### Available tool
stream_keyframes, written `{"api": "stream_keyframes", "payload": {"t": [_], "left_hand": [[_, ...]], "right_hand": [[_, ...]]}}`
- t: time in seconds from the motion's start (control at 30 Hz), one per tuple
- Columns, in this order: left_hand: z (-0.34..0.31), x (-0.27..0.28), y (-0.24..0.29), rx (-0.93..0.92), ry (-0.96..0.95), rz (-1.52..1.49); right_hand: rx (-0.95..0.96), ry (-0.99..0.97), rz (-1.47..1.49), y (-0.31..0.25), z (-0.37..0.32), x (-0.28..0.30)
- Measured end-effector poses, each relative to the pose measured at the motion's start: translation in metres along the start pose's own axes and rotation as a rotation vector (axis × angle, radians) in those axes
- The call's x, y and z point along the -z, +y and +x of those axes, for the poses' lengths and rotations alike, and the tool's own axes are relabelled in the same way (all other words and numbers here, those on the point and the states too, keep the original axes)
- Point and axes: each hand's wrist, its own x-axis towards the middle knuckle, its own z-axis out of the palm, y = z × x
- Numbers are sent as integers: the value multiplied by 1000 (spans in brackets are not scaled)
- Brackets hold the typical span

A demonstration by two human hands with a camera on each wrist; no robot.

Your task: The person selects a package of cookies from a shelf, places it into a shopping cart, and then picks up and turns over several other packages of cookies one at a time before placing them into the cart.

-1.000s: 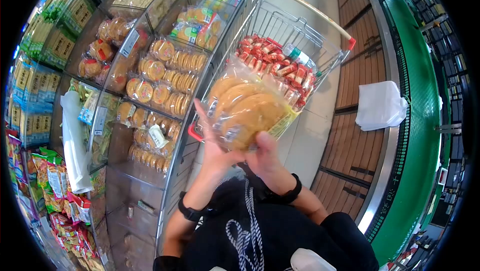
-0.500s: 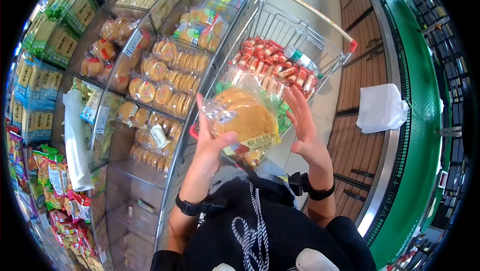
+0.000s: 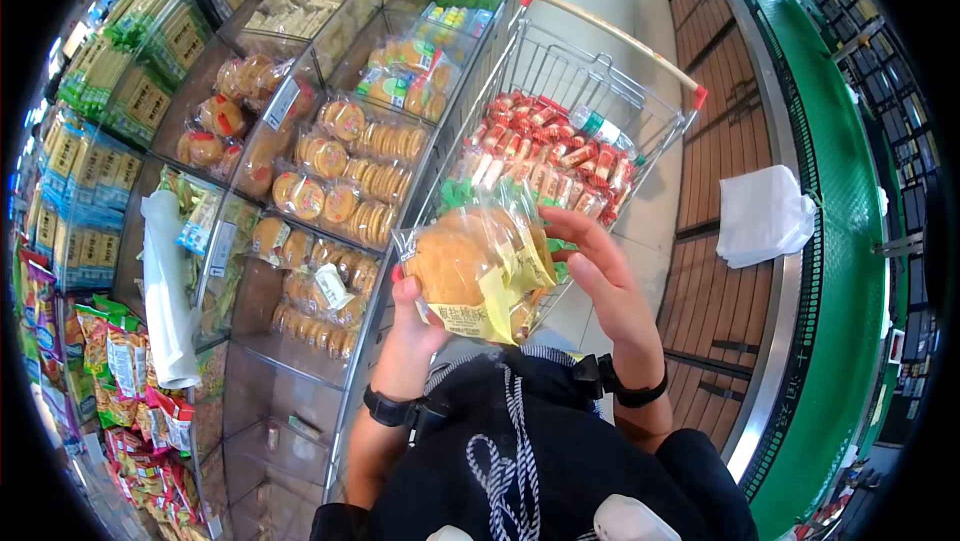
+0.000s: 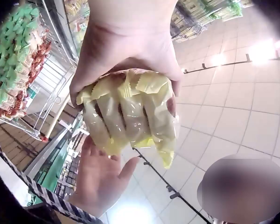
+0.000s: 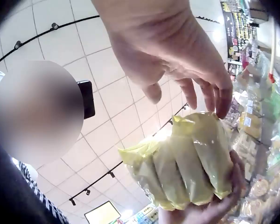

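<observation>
The left hand [image 3: 405, 329] grips the bag of cookies [image 3: 455, 266]. The right hand [image 3: 612, 286] is open beside it. The shopping cart [image 3: 616, 39] is past the grip.

Count, head view. Centre: one pack [image 3: 455, 266], four wrapped pieces [image 4: 140, 114] visible in the left wrist view; two hands, one left hand [image 3: 408, 336], one right hand [image 3: 612, 291]; two wristbands [image 3: 640, 393]. Upper centre: one cart [image 3: 615, 39] with two red handle caps [image 3: 700, 98], one bottle [image 3: 600, 128]; red packs [image 3: 530, 116], many, overlapping, exact number indeterminable. Left: one white roll [image 3: 170, 291]. Right: one bag stack [image 3: 762, 216].
</observation>
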Motion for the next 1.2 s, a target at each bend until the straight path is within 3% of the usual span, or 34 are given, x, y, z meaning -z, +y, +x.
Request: {"api": "stream_keyframes", "payload": {"t": [0.2,0.3,0.4,0.7,0.8,0.9,1.0,1.1,1.13,1.2], "left_hand": [[-5,4,-6,34,0,-104],[-7,-4,-7,-2,26,-60],[-3,-20,-3,-81,54,110],[-9,-15,-5,-145,151,128],[-8,-4,-9,-156,157,103],[-10,0,-11,-181,160,108],[-10,-4,-14,-256,166,167],[-10,-5,-15,-263,139,134],[-9,-4,-15,-255,123,137],[-7,-12,-12,-249,78,156]], "right_hand": [[25,125,22,0,-5,-10],[215,282,-487,3,-9,-12],[204,62,-628,-26,-16,-21],[292,99,-727,-29,-7,-38],[219,77,-587,-15,-9,-33],[-83,41,-38,1,-11,-27],[-160,-19,176,6,-10,-26],[-64,81,83,-5,-8,-29],[-144,172,59,-7,-9,-32],[-102,148,-234,-14,-10,-31]]}}
